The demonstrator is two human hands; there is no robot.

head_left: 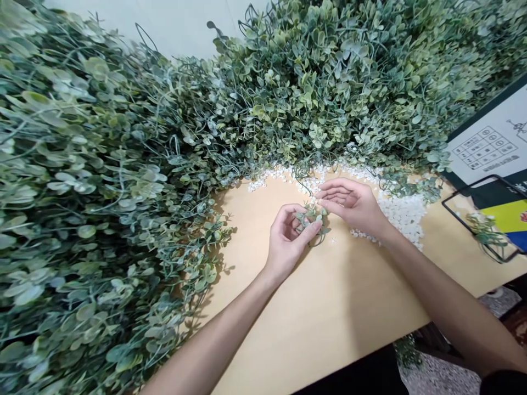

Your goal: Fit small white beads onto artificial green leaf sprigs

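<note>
My left hand (288, 236) is closed around a small sprig of artificial greenery (309, 216) above the middle of the table. Close by on its right, my right hand (349, 203) has thumb and fingertips pinched together at the top of the sprig. Whatever sits between those fingertips is too small to make out. Beyond and beside the right hand, many small white plastic pieces (403, 216) lie scattered over the table. One tiny white star-shaped piece (333, 240) rests on the wood just right of the sprig.
Heaped artificial foliage (102, 208) covers the left side and back of the wooden table (296, 318). At the right, a printed box (489, 142) stands behind a black wire frame (461, 219), with another sprig (488, 233) beside it. The table's front edge runs below my forearms.
</note>
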